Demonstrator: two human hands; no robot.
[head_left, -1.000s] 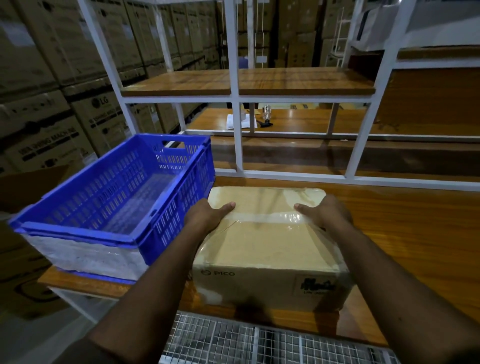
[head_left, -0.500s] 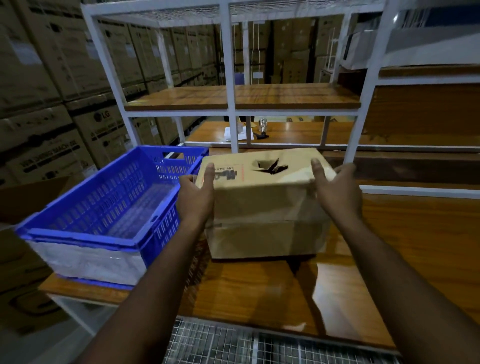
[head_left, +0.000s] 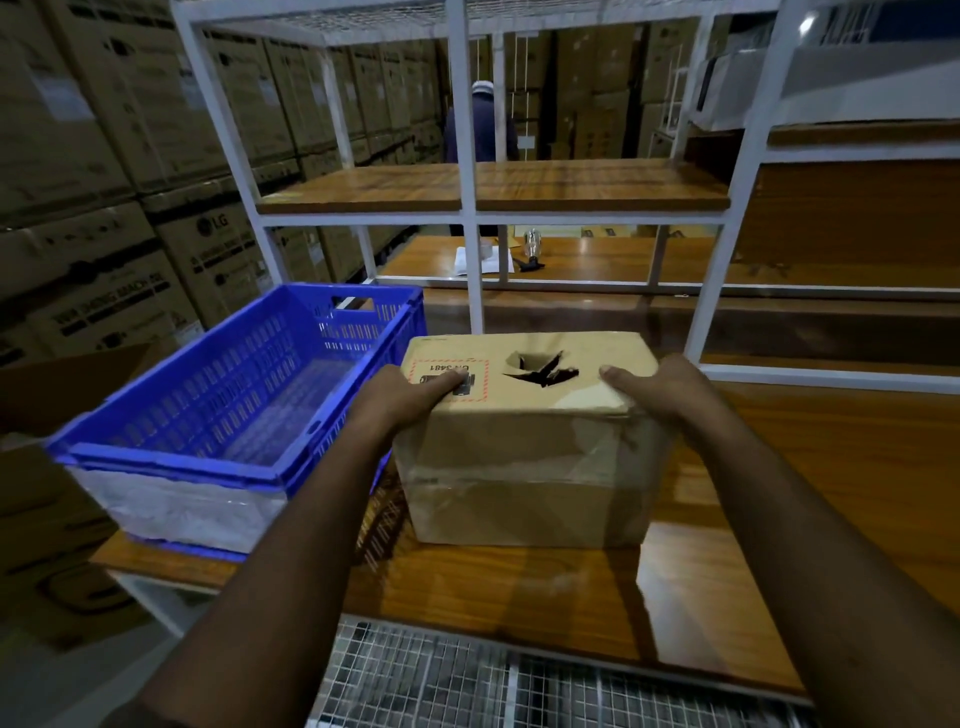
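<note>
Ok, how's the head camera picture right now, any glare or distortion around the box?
Head view: dim overall, with a glare patch on the wooden table just right of the cardboard box and shiny tape on its front. Head view: wide-angle lens slants the white rack post. Head view: left hand and right hand look sharp.

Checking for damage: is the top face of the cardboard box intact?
No, a ragged torn hole shows in the top face of the cardboard box, beside its red-bordered label.
</note>
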